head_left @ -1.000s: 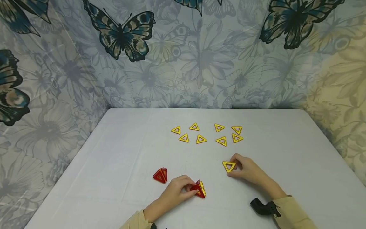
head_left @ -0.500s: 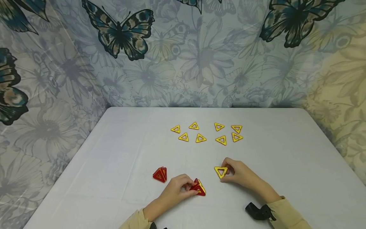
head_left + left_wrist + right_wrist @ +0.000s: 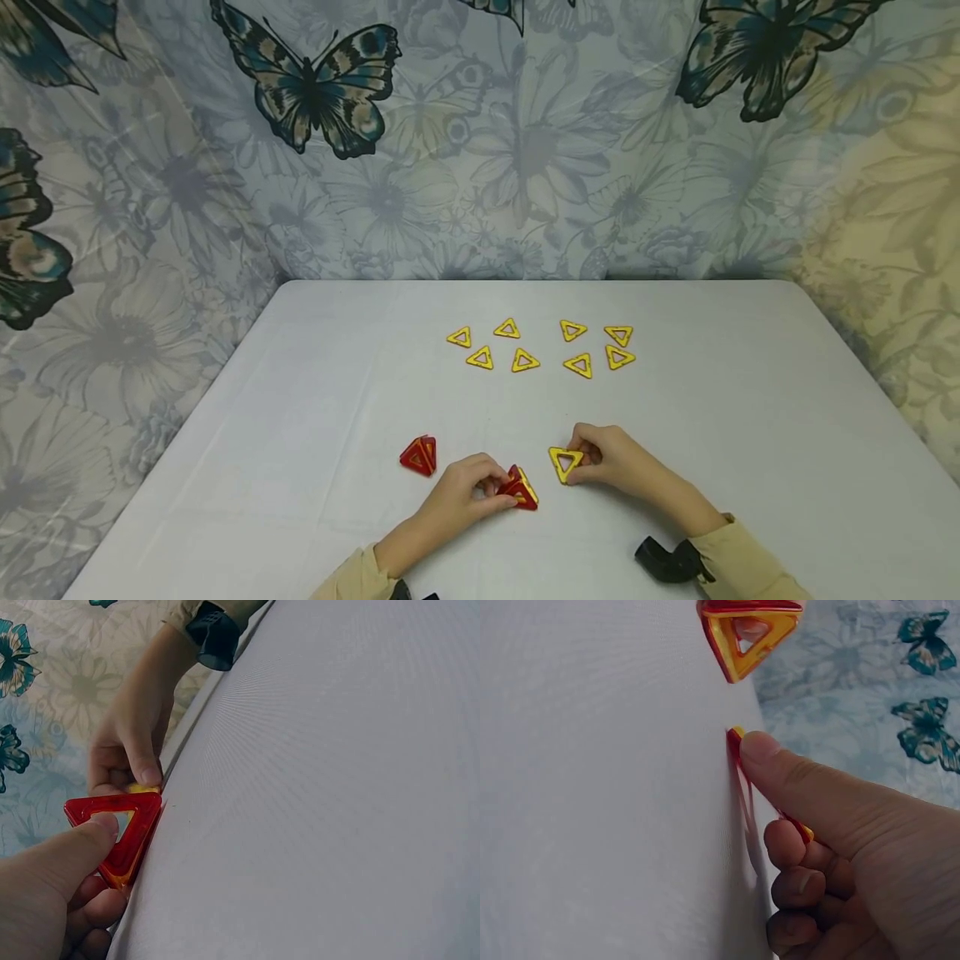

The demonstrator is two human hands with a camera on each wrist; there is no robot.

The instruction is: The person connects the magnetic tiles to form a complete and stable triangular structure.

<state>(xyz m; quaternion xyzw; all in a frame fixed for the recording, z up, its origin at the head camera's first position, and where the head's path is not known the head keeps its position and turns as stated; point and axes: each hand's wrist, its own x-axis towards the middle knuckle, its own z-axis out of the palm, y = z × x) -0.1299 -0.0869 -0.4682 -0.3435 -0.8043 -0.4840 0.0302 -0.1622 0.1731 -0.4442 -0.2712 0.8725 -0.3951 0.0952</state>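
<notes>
Altogether, fingers (image 3: 797, 889) hold one of nine flat triangles (image 3: 557, 463), one of two clusters (image 3: 527, 499).

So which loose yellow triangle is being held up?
The yellow triangle pinched in the right hand. The other eight loose ones lie flat, farther back on the white table.

From above, the head camera looks forward and down across the white table (image 3: 300, 400) to the butterfly-print wall (image 3: 450, 192). Close in, the left wrist view faces the right hand (image 3: 129, 741), the right wrist view the red-and-yellow pyramid (image 3: 757, 649); both share these.
</notes>
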